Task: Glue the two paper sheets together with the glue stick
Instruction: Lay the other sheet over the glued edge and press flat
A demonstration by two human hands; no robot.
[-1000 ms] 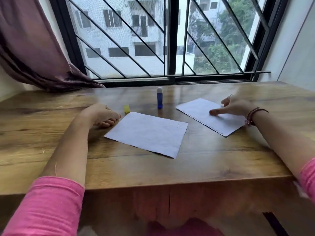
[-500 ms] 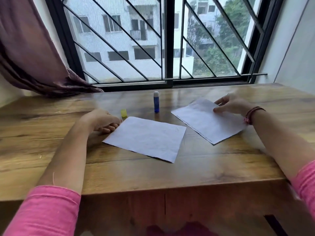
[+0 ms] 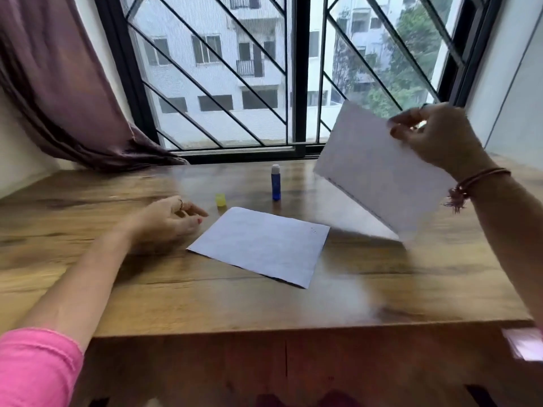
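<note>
White paper sheet (image 3: pixel 379 168) hangs tilted above the wooden table (image 3: pixel 411 289), pinched at its top edge by the right hand (image 3: pixel 435 136). Second sheet (image 3: pixel 261 245) lies flat; left hand (image 3: pixel 167 221) rests loosely curled and empty beside it. Glue stick (image 3: pixel 275 185) stands uncapped, yellow cap (image 3: pixel 220 199) nearby.

**No readable text**

No word, brand or number can be read anywhere; the flat paper sheet (image 3: pixel 261 245) has a few tiny marks near its right corner, too small to make out; the blue glue stick (image 3: pixel 276 183) shows no legible label; the raised paper sheet (image 3: pixel 379 168) looks blank.
</note>
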